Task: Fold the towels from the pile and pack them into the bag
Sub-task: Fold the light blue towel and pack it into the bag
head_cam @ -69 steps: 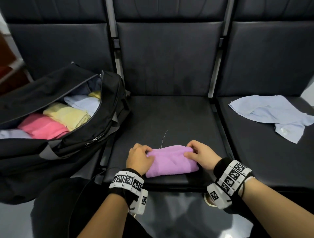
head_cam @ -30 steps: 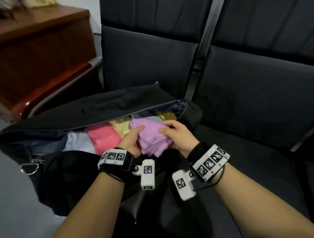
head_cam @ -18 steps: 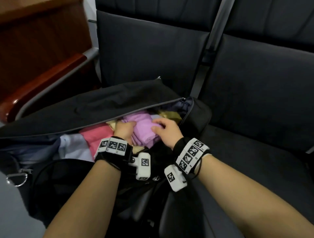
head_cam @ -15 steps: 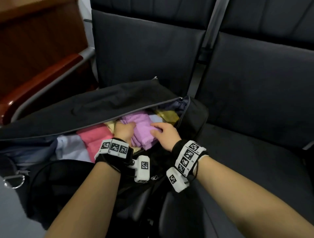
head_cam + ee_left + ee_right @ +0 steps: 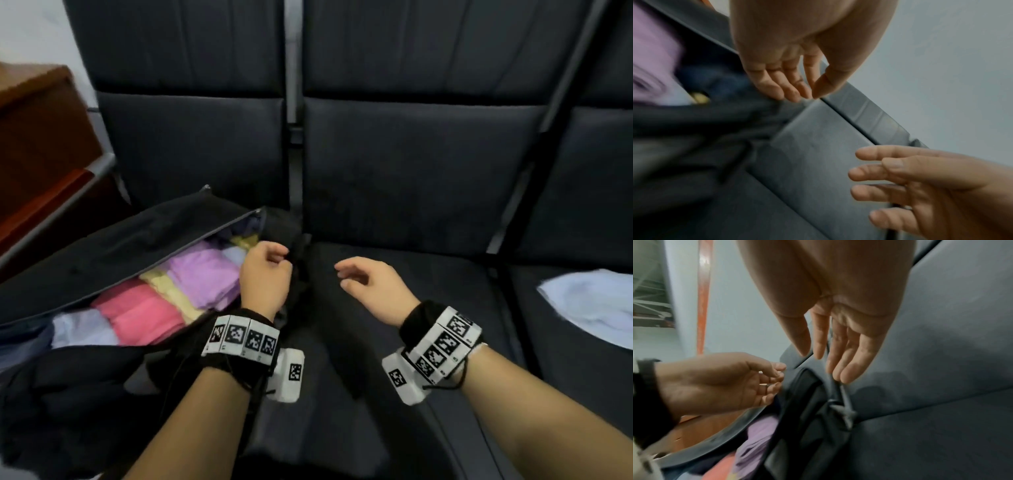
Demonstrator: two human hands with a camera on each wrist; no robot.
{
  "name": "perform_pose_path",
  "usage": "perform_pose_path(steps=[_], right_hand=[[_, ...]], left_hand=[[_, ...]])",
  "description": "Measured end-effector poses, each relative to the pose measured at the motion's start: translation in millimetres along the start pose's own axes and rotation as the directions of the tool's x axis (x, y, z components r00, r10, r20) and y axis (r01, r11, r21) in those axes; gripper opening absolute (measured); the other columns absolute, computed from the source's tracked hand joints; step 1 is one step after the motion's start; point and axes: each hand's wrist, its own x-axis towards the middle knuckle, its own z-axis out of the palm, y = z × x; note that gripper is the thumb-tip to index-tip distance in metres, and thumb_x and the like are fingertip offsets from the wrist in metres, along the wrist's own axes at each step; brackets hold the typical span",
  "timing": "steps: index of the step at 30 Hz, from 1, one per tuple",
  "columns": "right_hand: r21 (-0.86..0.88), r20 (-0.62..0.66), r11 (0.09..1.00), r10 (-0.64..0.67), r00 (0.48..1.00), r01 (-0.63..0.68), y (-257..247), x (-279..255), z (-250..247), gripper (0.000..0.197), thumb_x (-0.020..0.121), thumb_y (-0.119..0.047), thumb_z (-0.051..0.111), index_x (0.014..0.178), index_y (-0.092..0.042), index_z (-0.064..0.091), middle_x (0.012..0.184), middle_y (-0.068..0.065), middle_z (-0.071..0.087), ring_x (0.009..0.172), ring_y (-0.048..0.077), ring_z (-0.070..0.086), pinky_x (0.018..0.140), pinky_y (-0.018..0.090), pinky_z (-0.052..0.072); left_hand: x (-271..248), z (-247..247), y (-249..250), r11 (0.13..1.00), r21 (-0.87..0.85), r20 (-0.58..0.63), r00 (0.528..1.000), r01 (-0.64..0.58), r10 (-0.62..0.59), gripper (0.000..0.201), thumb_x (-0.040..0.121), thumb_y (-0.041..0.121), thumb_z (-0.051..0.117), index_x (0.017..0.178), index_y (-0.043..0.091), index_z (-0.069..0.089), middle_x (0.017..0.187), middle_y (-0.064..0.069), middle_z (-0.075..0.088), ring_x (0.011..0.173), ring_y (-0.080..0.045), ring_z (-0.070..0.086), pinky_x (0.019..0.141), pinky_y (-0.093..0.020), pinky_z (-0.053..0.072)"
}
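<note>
Towels fill the open black duffel bag [image 5: 102, 246] on the left seat: the purple towel [image 5: 205, 277] lies beside yellow and pink ones. Left hand [image 5: 265, 277] hovers at the bag's right end, fingers loosely curled, empty. Right hand [image 5: 373, 287] hangs relaxed and empty over the middle seat [image 5: 411, 342]. A light blue towel [image 5: 589, 305] lies unfolded on the right seat.
</note>
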Motion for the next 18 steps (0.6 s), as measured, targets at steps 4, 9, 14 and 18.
perform_pose_path(steps=[4,9,14,18], right_hand=[[0.013,-0.159,0.993,0.121,0.980,-0.120,59.0,-63.7,-97.8,0.027,0.089,-0.016,0.067,0.111,-0.032,0.065,0.101,-0.011,0.068,0.088,-0.001,0.064,0.078,0.013,0.049],[-0.019,-0.411,0.950,0.278,0.868,-0.313,158.8,-147.7,-208.6,0.034,0.086,-0.006,0.065,0.118,-0.016,0.065,0.108,0.001,0.068,0.089,0.010,0.064,0.089,0.019,0.048],[-0.197,-0.476,0.830,0.384,0.791,-0.521,254.5,-199.2,-275.5,0.045,0.088,-0.006,0.059,0.132,-0.011,0.057,0.136,0.008,0.056,0.128,0.024,0.050,0.108,0.030,0.035],[-0.359,-0.423,0.719,0.443,0.791,-0.595,304.9,-207.6,-292.1,0.055,0.088,-0.011,0.057,0.142,-0.018,0.047,0.151,0.003,0.040,0.139,0.026,0.035,0.109,0.038,0.036]], left_hand=[[-48.7,107.8,41.2,0.992,0.095,0.301,0.952,-0.085,0.053,0.026,0.080,-0.003,0.061,0.085,0.022,0.067,0.084,0.001,0.066,0.073,-0.013,0.059,0.075,-0.027,0.048],[-120.0,252.2,73.5,0.963,0.154,0.610,0.788,-0.222,0.084,0.023,0.083,-0.001,0.062,0.095,0.015,0.073,0.100,-0.007,0.069,0.091,-0.019,0.065,0.088,-0.030,0.052],[-178.7,369.9,84.3,0.939,0.158,0.749,0.657,-0.305,0.087,0.026,0.083,-0.002,0.063,0.099,0.016,0.073,0.104,-0.005,0.066,0.094,-0.017,0.063,0.088,-0.022,0.047],[-200.9,417.6,75.4,0.915,0.164,0.802,0.590,-0.368,0.094,0.030,0.084,0.000,0.064,0.106,0.019,0.071,0.113,0.002,0.061,0.102,-0.013,0.058,0.098,-0.028,0.046]])
